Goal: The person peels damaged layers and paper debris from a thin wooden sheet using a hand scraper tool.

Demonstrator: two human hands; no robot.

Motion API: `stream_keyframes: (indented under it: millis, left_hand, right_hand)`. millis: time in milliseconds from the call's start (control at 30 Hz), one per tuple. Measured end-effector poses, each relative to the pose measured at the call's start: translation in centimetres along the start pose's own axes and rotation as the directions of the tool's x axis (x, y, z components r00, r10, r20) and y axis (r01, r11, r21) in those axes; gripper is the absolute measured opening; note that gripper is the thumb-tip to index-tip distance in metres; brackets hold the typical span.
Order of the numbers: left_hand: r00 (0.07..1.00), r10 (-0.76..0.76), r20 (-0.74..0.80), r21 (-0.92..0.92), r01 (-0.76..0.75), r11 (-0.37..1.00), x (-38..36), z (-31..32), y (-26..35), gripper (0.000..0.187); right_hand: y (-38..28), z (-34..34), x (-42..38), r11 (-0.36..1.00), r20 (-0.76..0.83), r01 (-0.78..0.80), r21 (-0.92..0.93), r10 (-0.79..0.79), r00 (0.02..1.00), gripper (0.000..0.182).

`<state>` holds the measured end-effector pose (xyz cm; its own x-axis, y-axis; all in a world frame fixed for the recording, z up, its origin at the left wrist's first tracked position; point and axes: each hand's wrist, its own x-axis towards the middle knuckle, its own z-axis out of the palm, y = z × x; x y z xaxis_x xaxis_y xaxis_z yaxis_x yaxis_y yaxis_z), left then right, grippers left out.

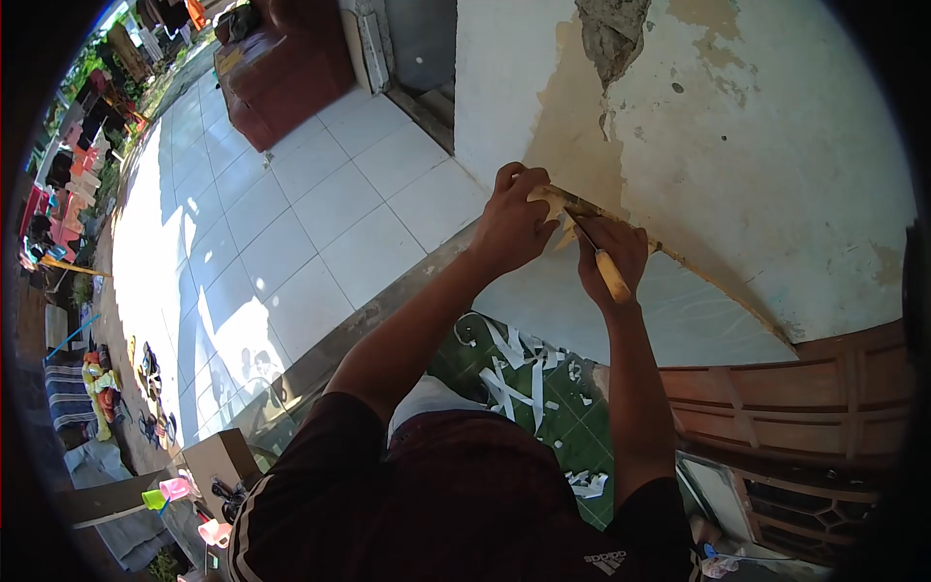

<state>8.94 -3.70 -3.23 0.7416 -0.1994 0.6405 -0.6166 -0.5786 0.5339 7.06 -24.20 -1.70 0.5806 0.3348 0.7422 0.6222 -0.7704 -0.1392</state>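
My left hand (517,215) is closed at the far end of a long, thin brown edge strip (718,281), where a pale yellowish piece (553,201) shows by its fingers. The strip runs down to the right along a white panel or wall surface. My right hand (613,254) grips a knife (612,276) with a yellow-brown handle; its narrow blade points up toward the left hand. Its fingers also rest against the strip. Whether the blade touches the yellowish piece is too small to tell.
White strips and scraps (519,383) lie on green tiles (572,417) below my arms. A peeling wall (737,165) rises ahead and right. To the left are a white tiled floor (339,209), a brown armchair (291,73) and a cardboard box (221,456). Wooden panelling (776,412) stands at right.
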Motion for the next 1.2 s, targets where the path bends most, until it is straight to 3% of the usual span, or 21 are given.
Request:
stream_keyframes:
  millis: [200, 300, 400, 700, 800, 1200]
  left_hand:
    - [0.999, 0.034, -0.042, 0.024, -0.033, 0.999, -0.2, 0.8, -0.6, 0.028]
    - [0.999, 0.043, -0.013, 0.052, -0.042, 0.998, -0.2, 0.5, -0.5, 0.029]
    - [1.000, 0.025, -0.007, 0.032, -0.025, 0.999, -0.6, 0.3, -0.2, 0.031]
    - [0.998, 0.061, -0.019, 0.078, -0.059, 0.995, -0.3, 0.4, -0.3, 0.032]
    - [0.998, 0.047, -0.032, 0.073, -0.045, 0.996, -0.3, 0.5, -0.2, 0.032]
    - [0.997, 0.063, -0.037, 0.071, -0.060, 0.996, -0.6, 0.5, -0.4, 0.035]
  right_hand:
    - [-0.8, -0.2, 0.1, 0.995, 0.112, 0.043, -0.088, -0.033, 0.993, 0.016]
    - [0.4, 0.5, -0.9, 0.998, 0.061, -0.032, 0.047, 0.029, 0.998, 0.017]
    - [0.1, 0.9, -0.8, 0.994, -0.005, -0.087, 0.062, 0.088, 0.996, 0.017]
    - [-0.5, -0.1, -0.3, 1.000, 0.076, 0.004, -0.029, -0.001, 0.997, 0.027]
    - [-1.1, -0.8, 0.4, 0.999, 0.133, -0.040, -0.005, 0.040, 0.990, 0.025]
    - [-0.7, 0.3, -1.0, 0.986, -0.042, -0.089, 0.142, 0.095, 0.995, 0.008]
